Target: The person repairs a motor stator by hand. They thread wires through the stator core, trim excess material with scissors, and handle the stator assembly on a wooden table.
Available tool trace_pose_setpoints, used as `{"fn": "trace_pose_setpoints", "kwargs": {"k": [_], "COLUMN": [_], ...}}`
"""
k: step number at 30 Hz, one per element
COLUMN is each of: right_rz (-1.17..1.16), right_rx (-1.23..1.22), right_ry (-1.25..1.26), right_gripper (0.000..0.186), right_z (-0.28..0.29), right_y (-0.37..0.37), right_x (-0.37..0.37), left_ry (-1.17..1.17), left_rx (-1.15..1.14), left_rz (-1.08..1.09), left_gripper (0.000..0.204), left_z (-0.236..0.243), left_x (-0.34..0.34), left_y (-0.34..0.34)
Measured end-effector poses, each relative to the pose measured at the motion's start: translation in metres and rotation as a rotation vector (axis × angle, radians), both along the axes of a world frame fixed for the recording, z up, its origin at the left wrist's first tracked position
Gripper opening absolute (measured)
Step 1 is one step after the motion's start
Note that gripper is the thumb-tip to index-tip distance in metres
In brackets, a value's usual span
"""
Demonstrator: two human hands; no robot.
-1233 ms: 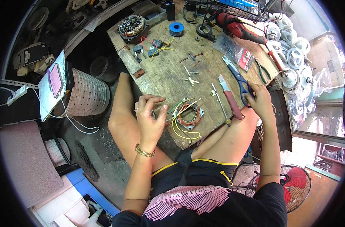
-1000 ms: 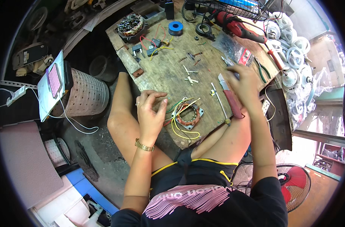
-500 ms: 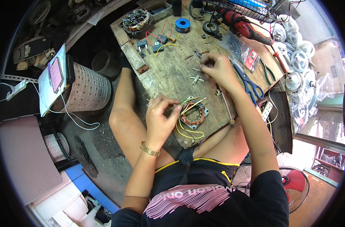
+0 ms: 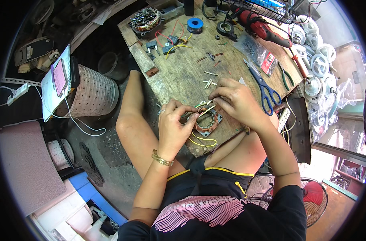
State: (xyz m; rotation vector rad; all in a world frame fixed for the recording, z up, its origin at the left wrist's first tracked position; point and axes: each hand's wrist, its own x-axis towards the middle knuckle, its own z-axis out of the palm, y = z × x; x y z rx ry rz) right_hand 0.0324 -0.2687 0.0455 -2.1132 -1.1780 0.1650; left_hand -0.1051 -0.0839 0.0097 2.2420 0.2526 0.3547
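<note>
On the near end of the wooden bench lies a ring-shaped copper-wound motor stator (image 4: 207, 129) with metal lugs. Yellow, green and white lead wires (image 4: 203, 142) run out of it, some looping below. My left hand (image 4: 175, 123), a gold watch on its wrist, pinches leads at the ring's left side. Over the ring's upper right, my right hand (image 4: 238, 101) has its fingertips closed beside the upper wire ends; what sits between them is too small to make out. Just beyond it lie short pale sleeve-like pieces (image 4: 209, 83).
Blue-handled scissors (image 4: 263, 86) and pliers (image 4: 285, 76) lie at the right, near a soldering iron (image 4: 298, 64) and a red power tool (image 4: 263, 30). Farther back are a blue wire spool (image 4: 195, 25), black components (image 4: 168, 47) with wires, and another wound stator (image 4: 146, 20).
My right hand has come back from the small pieces toward me, to the wire ends above the ring. My left hand has shifted slightly right and still pinches the leads.
</note>
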Motion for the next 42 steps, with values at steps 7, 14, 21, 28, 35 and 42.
{"fn": "trace_pose_setpoints", "kwargs": {"k": [7,14,21,28,35,42], "right_rz": [-0.033,-0.045,-0.053,-0.032,-0.025,0.031], "right_rx": [-0.058,-0.082,-0.071,-0.103,-0.12,-0.144], "right_ry": [-0.067,-0.099,-0.125,-0.127,-0.161,-0.199], "right_gripper": [0.014,0.015,0.018,0.018,0.017,0.016], "right_z": [0.006,0.009,0.01,0.01,0.014,0.008], "right_y": [0.003,0.003,0.002,0.002,0.004,0.009], "right_x": [-0.01,-0.01,-0.005,-0.005,-0.003,-0.001], "left_ry": [-0.058,-0.126,-0.111,-0.086,-0.088,-0.134], "left_rx": [0.151,0.129,0.124,0.119,0.105,0.109], "left_rz": [0.034,0.042,0.04,0.032,0.025,0.022], "left_gripper": [0.01,0.009,0.009,0.007,0.008,0.009], "left_z": [0.002,0.001,0.0,0.0,0.001,0.002], "left_x": [0.004,0.012,0.014,0.015,0.016,0.018], "left_y": [-0.007,-0.012,-0.014,-0.016,-0.015,-0.016]}}
